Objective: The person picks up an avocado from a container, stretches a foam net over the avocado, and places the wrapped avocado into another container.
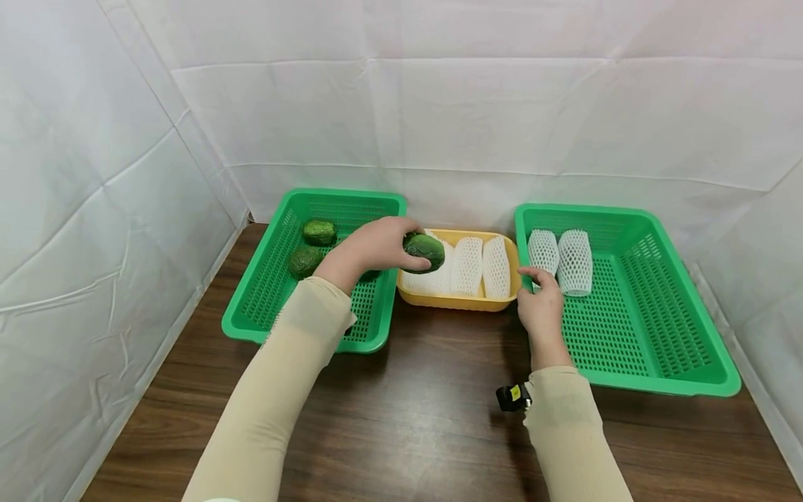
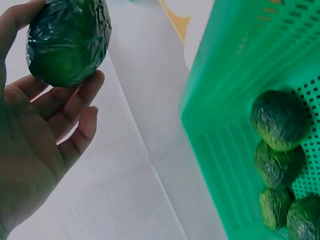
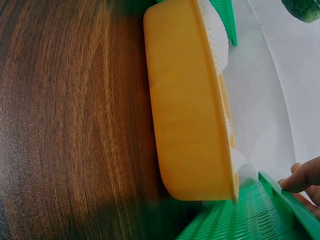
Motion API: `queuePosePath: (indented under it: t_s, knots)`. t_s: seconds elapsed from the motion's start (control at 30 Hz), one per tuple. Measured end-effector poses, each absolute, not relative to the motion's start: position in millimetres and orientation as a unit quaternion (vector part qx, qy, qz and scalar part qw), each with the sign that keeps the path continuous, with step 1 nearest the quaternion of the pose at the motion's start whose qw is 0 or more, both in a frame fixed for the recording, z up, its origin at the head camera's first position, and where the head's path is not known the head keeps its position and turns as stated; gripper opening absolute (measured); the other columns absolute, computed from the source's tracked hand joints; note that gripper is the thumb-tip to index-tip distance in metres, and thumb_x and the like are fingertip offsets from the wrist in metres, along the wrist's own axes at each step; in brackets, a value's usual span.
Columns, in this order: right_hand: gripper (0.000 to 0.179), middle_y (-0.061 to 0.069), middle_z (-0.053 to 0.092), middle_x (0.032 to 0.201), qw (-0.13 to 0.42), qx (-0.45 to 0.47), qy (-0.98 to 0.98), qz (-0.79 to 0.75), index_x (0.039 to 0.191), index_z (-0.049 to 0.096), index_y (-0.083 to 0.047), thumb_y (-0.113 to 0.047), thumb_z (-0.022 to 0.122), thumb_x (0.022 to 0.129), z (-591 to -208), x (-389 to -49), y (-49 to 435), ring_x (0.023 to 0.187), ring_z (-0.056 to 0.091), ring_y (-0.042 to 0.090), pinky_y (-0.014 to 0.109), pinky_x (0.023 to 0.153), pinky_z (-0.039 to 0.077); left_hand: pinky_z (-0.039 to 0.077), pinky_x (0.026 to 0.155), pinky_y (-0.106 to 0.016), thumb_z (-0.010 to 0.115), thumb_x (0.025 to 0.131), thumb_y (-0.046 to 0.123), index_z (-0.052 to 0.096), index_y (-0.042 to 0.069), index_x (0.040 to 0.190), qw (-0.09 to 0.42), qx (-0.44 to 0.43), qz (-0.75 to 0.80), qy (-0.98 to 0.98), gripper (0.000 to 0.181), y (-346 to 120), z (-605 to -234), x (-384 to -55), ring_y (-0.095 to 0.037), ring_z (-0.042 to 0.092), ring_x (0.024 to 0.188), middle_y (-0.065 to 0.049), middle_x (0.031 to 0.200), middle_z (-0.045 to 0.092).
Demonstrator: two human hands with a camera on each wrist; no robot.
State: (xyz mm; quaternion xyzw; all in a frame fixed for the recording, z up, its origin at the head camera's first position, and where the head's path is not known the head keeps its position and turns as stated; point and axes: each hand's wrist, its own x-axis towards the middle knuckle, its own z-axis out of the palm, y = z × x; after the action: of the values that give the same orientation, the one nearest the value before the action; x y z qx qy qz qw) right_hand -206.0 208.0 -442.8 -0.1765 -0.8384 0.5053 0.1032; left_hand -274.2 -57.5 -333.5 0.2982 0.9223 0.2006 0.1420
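A dark green, wrinkled avocado (image 1: 425, 251) is held in my left hand (image 1: 379, 244), raised over the left end of the yellow tray (image 1: 453, 304). In the left wrist view the fingers curve under the avocado (image 2: 69, 45). White foam net sleeves (image 1: 467, 268) lie side by side in the tray. My right hand (image 1: 542, 307) is between the tray's right end and the right green basket (image 1: 659, 383), index finger fairly straight. The right wrist view has its fingertips (image 3: 287, 184) right at the basket's rim, with no fruit or sleeve in them.
More avocados (image 1: 305, 263) lie in the left green basket (image 1: 366, 344), partly hidden by my left arm. Two white netted pieces (image 1: 574, 263) lie at the left of the right basket. White cloth (image 1: 477, 111) hangs behind the brown wooden table (image 1: 433, 404).
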Motion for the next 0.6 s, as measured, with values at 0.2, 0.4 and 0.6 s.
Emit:
queuePosePath:
  t_s: [0.2,0.4,0.6]
  knots:
    - [0.039,0.015,0.043,0.134,0.103,-0.177,-0.841,0.501,0.124,0.056,-0.004,0.003,0.041,0.088,-443,-207,208,0.089,0.05,0.029,0.033,0.065,0.038,0.044,0.071,-0.03,0.068,0.081,0.043,0.056,0.014,0.121,0.138,0.327,0.194,0.915,0.05,-41,-340,-269,-0.014,0.05,0.085,0.002,0.106,0.055]
    - [0.04,0.014,0.044,0.134,0.103,-0.179,-0.845,0.494,0.123,0.056,-0.006,0.003,0.041,0.088,-444,-208,209,0.068,0.045,0.024,0.031,0.059,0.037,0.044,0.072,-0.027,0.068,0.081,0.044,0.057,0.014,0.122,0.138,0.352,0.166,0.911,0.053,-27,-348,-265,-0.012,0.05,0.088,0.002,0.111,0.056]
    - [0.039,0.015,0.047,0.131,0.111,-0.177,-0.852,0.479,0.122,0.057,-0.005,0.004,0.042,0.086,-440,-207,209,0.058,0.04,0.017,0.029,0.056,0.036,0.043,0.068,-0.026,0.069,0.08,0.044,0.06,0.014,0.114,0.145,0.359,0.147,0.91,0.046,-19,-356,-261,-0.011,0.051,0.083,0.005,0.099,0.058]
